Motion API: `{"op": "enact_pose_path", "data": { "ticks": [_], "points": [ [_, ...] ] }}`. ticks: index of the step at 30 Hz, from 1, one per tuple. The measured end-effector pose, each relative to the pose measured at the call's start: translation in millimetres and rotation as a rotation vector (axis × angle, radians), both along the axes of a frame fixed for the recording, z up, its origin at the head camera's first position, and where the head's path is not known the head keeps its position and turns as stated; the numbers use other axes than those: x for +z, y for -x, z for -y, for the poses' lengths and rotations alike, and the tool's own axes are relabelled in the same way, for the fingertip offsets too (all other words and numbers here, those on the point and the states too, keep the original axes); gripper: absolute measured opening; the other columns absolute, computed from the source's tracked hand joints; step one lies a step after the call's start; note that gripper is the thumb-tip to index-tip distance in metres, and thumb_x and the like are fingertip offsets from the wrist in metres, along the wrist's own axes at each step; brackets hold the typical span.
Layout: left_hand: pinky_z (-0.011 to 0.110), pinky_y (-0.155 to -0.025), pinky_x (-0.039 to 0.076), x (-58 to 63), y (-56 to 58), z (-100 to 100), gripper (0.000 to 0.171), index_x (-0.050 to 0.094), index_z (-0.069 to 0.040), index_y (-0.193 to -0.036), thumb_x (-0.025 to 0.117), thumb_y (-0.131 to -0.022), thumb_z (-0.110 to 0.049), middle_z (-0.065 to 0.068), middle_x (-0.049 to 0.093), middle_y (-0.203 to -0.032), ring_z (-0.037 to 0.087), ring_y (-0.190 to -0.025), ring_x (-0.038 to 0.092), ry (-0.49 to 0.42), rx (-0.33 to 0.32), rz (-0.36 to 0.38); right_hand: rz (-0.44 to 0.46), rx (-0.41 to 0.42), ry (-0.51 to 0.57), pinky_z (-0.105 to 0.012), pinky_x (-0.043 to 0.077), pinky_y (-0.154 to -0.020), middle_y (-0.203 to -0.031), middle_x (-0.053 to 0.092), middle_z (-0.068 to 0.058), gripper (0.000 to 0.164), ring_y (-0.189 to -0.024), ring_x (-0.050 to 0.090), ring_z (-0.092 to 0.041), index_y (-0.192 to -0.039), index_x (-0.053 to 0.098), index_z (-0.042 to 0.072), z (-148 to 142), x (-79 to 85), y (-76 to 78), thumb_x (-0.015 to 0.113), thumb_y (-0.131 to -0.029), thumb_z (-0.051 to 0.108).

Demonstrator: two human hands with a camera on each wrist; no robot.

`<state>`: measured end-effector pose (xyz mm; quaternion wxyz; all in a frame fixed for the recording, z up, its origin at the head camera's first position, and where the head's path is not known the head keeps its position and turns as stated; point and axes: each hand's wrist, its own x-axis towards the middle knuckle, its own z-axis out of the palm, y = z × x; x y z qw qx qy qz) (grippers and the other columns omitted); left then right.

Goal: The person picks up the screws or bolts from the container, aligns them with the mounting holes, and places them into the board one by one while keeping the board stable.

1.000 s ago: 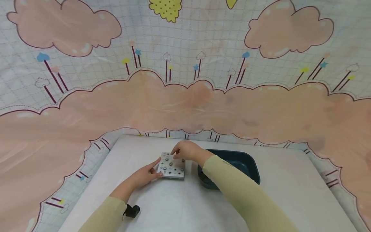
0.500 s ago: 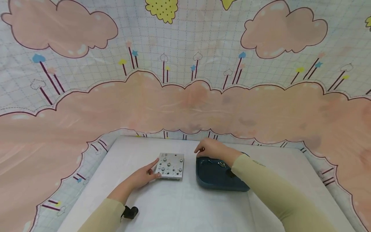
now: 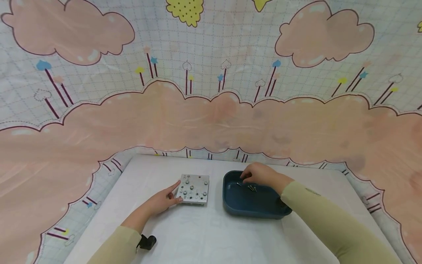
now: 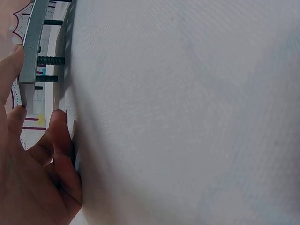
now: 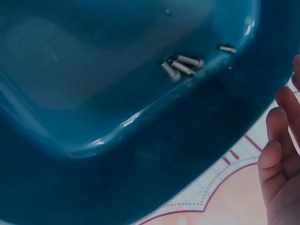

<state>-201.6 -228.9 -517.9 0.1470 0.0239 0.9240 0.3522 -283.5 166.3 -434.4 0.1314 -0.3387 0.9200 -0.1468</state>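
In the head view a square silver metal plate (image 3: pixel 195 189) with several screws set in its holes lies on the white table. My left hand (image 3: pixel 162 200) holds its left side, with the index finger at the edge and the thumb at the near corner. In the left wrist view, threaded screw ends (image 4: pixel 50 60) stick out below the plate (image 4: pixel 33 42). Over the far part of a dark blue tray (image 3: pixel 254 212), my right hand (image 3: pixel 263 175) points its loosely bent fingers down, nothing visible between them. Several small screws (image 5: pixel 183 65) lie in the tray.
The tray stands to the right of the plate, a narrow strip of white table (image 3: pixel 215 194) between them. A black wrist camera (image 3: pixel 146 242) is strapped to my left wrist. Behind the table hangs a patterned cloth (image 3: pixel 211 121).
My right hand has left the plate, moved right past the tray's far left rim, and lowered over its inside. The left hand has stayed at the plate.
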Motion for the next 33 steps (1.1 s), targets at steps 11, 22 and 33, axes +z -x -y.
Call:
{"op": "enact_pose_path", "data": {
  "ticks": [11, 22, 33],
  "points": [
    [0.033, -0.067, 0.04, -2.4, 2.5, 0, 0.083, 0.031, -0.029, -0.157, 0.07, -0.088, -0.052, 0.002, 0.052, -0.094, 0.017, -0.075, 0.048, -0.004, -0.004, 0.014, -0.096, 0.003, -0.195, -0.036, 0.052, -0.079, -0.096, 0.07, 0.002, 0.022, -0.086, 0.064, -0.014, -0.107, 0.077, 0.014, 10, -22.5, 4.2, 0.076, -0.089, 0.026],
    [0.033, -0.066, 0.039, 5.0, 3.3, -4, 0.082, 0.032, -0.028, -0.156, 0.071, -0.087, -0.051, 0.002, 0.052, -0.092, 0.017, -0.074, 0.048, -0.004, -0.006, 0.015, -0.12, -0.004, -0.206, -0.038, 0.053, -0.076, -0.09, 0.069, 0.002, 0.014, -0.078, 0.062, -0.014, -0.099, 0.076, 0.012, 19, -39.1, 6.2, 0.076, -0.088, 0.022],
    [0.033, -0.066, 0.039, 4.2, 5.1, -4, 0.082, 0.034, -0.027, -0.156, 0.072, -0.087, -0.051, 0.001, 0.052, -0.091, 0.017, -0.074, 0.047, -0.004, -0.017, -0.005, -0.15, 0.021, -0.21, -0.037, 0.052, -0.073, -0.082, 0.066, 0.003, 0.004, -0.074, 0.06, -0.015, -0.09, 0.074, 0.011, 25, -53.8, 10.1, 0.075, -0.088, 0.014]
  ]
}}
